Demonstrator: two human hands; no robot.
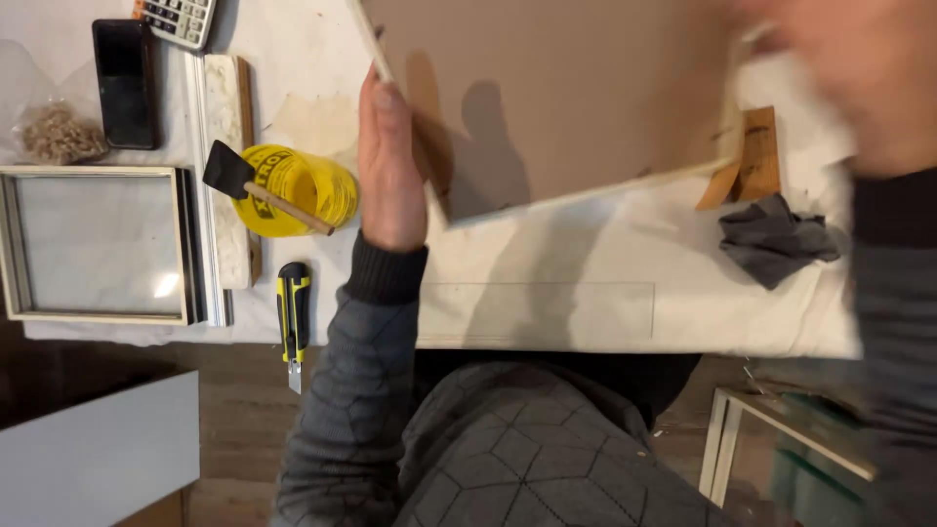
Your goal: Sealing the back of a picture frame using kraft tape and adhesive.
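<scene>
The person is tilting a brown board [566, 98] up off the white-covered table [605, 293], its pale edge raised. The left hand [390, 166] is pressing flat, fingers straight, against the board's edge; the right hand [859, 68] is blurring at the far corner, its grip impossible to tell. The foam brush [244, 181] is resting on the yellow tub [312, 185], unused.

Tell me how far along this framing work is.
Done, apparently: a finished-looking empty frame lies at the table's left edge. In hand: the left hand steadies the edge of a big brown board with a pale frame edge; the right hand is blurred at its far corner. The foam brush resting on the yellow tub and the utility knife lie untouched.
</scene>
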